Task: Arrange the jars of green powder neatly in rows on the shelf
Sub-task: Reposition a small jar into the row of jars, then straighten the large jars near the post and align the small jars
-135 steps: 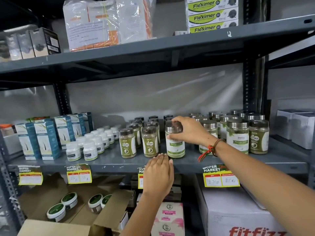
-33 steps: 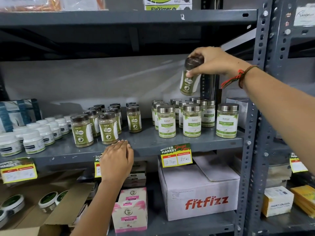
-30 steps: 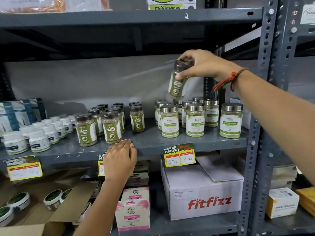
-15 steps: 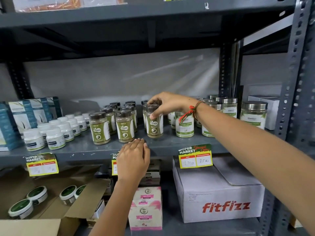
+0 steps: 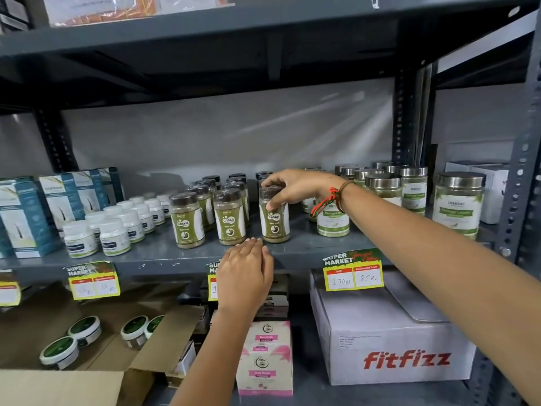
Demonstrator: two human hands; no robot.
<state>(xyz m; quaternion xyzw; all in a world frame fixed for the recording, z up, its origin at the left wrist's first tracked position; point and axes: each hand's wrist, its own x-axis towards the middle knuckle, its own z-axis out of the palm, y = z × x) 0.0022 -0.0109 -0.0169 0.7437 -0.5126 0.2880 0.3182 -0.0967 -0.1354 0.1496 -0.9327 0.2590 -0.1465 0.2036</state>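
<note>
On the grey middle shelf (image 5: 164,259) stand rows of slim brown-capped jars of green powder; the front row holds three. My right hand (image 5: 295,187) grips the cap of the rightmost front jar (image 5: 275,222), which stands upright on the shelf beside the middle front jar (image 5: 230,219) and the left front jar (image 5: 187,222). My left hand (image 5: 244,275) rests flat on the shelf's front edge, holding nothing. To the right are wider steel-lidded jars of green powder (image 5: 458,203), partly hidden by my right forearm.
Small white bottles (image 5: 114,230) and blue boxes (image 5: 27,215) fill the shelf's left side. A white box (image 5: 491,194) stands at the far right. Below are a fitfizz carton (image 5: 392,347), pink boxes (image 5: 265,358), an open cardboard box (image 5: 87,332) and yellow price tags (image 5: 352,271).
My right hand carried a slim jar down from the upper right and set it at the right end of the front row. The left hand stayed on the shelf edge.
</note>
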